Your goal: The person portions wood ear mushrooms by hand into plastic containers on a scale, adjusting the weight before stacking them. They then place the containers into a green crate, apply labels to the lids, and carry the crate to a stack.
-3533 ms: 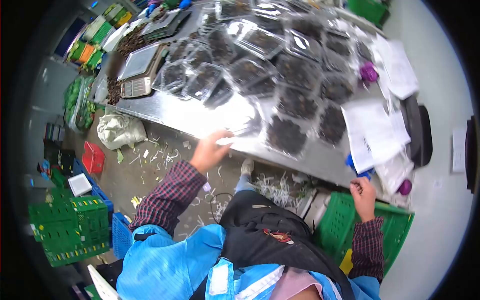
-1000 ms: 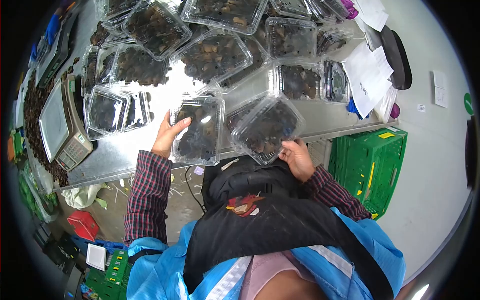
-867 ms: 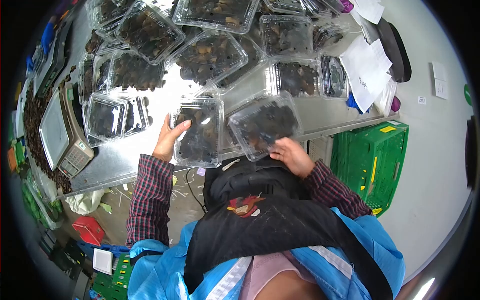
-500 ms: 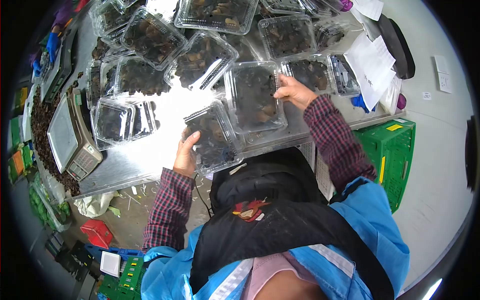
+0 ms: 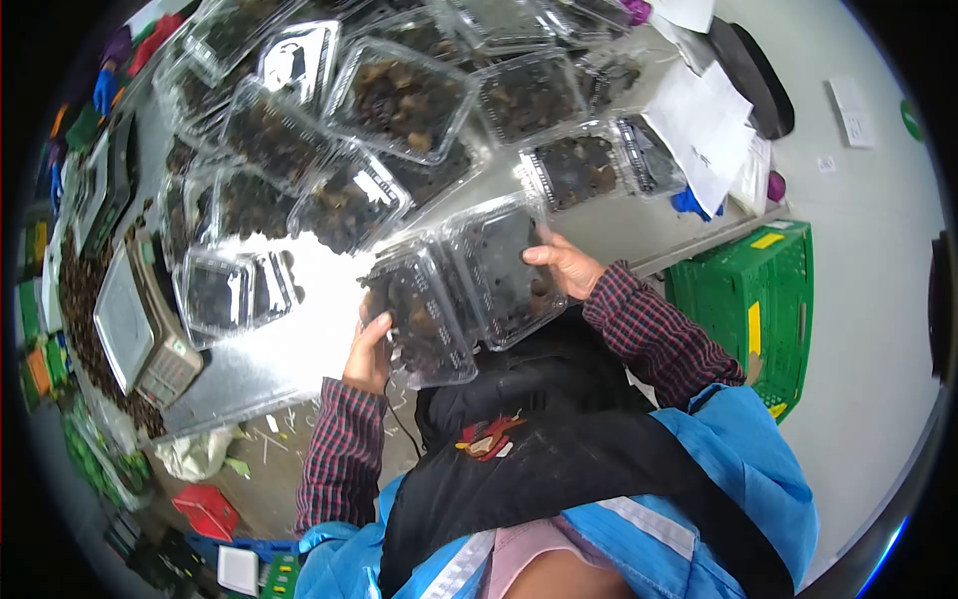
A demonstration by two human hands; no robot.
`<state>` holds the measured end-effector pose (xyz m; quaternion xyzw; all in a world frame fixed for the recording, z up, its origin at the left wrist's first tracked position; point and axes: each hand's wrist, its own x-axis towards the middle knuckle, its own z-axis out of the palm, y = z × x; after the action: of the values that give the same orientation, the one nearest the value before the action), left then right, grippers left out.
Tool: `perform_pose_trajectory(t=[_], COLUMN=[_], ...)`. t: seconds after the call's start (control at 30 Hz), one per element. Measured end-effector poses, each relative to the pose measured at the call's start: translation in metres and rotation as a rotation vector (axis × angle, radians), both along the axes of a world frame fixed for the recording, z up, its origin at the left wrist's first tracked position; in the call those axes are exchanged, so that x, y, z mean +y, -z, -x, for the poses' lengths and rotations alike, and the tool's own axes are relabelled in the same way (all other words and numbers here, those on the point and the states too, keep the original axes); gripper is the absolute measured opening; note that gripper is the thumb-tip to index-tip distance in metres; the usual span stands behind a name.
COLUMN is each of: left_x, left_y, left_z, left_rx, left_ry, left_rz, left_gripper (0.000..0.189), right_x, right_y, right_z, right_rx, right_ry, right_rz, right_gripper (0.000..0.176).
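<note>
My left hand (image 5: 367, 351) grips the left side of a clear plastic box (image 5: 417, 317) with dark, mushroom-like pieces inside. My right hand (image 5: 567, 268) holds the right side of a second clear box (image 5: 502, 272) with similar dark contents, thumb on its lid. The two boxes are side by side and touching, at the front edge of the metal table and in front of the black apron (image 5: 499, 399). Beyond them, many more filled clear boxes (image 5: 404, 100) lie stacked and overlapping.
A scale (image 5: 150, 329) stands at the table's left, beside loose dark pieces (image 5: 85, 299). White papers (image 5: 704, 135) lie at the right. Below them is a green crate (image 5: 778, 299). At the upper left, a person's blue-gloved hand (image 5: 104, 92) shows.
The right-hand box has moved down toward me, off the spot near the other boxes, and now sits against the left-hand one. The left-hand box is slightly lower. The view has shifted.
</note>
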<state>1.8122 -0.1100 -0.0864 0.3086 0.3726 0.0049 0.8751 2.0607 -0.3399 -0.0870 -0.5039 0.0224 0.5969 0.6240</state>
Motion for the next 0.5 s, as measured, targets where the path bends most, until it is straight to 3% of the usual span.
perform_pose_trajectory(t=[0.03, 0.23, 0.3, 0.43, 0.5], left_x=[-0.005, -0.013, -0.019, -0.071, -0.114], left_y=[-0.010, -0.032, -0.038, -0.096, -0.115], left_z=[-0.002, -0.017, -0.039, -0.119, -0.161], left_rx=[0.014, -0.054, -0.201, -0.255, -0.223], left_ry=[0.002, 0.084, 0.205, 0.284, 0.273], left_rz=[-0.011, -0.037, -0.049, -0.046, -0.075], left_gripper=[0.072, 0.071, 0.026, 0.023, 0.054], right_x=[-0.001, -0.045, -0.067, -0.137, -0.191], right_y=[-0.011, -0.045, -0.062, -0.115, -0.128], right_z=[0.001, -0.003, -0.010, -0.026, -0.033], right_rx=[-0.107, -0.124, -0.174, -0.203, -0.254], right_ry=[-0.005, 0.232, 0.268, 0.459, 0.528], right_rz=[-0.082, -0.157, -0.234, -0.244, -0.239], right_gripper=[0.092, 0.083, 0.076, 0.064, 0.062])
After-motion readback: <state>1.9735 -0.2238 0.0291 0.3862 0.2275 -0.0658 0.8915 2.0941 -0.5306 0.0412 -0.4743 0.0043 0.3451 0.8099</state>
